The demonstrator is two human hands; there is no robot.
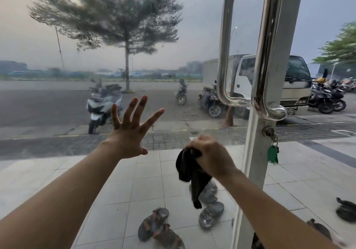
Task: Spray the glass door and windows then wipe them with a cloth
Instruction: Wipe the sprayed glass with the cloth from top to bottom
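Right hand: at 5 o'clock from frame centre, the nearer of the two; fist curled round the top of a black cloth, knuckles up.
Cloth axis: the bunched end is in the fist and the rest hangs limp, running 12 to 6. The tail drops to about forearm level.
Left hand: at 7 o'clock from centre and reaching further out. Fingers are straight and fanned wide, palm toward the pane, holding nothing. It looks braced on the glass, but contact cannot be confirmed.
Glass door: directly ahead of both hands, filling the frame. A grey haze lies over the upper left; whether that is spray mist or grime I cannot tell. No spray bottle is in view.
Key relation: the hazed area lies at 10 to 11 o'clock from the cloth hand, above and beyond the left hand. My read is that the wipe starts with a lift up and left, and the cloth needs flattening first.
Door frame: at 3 o'clock of the cloth, just beside it. It carries a steel pull handle, with a green-tagged key hanging in the lock.
Beyond the glass: sandals on the tiles at 6 o'clock, then a scooter, a truck and a tree further off.
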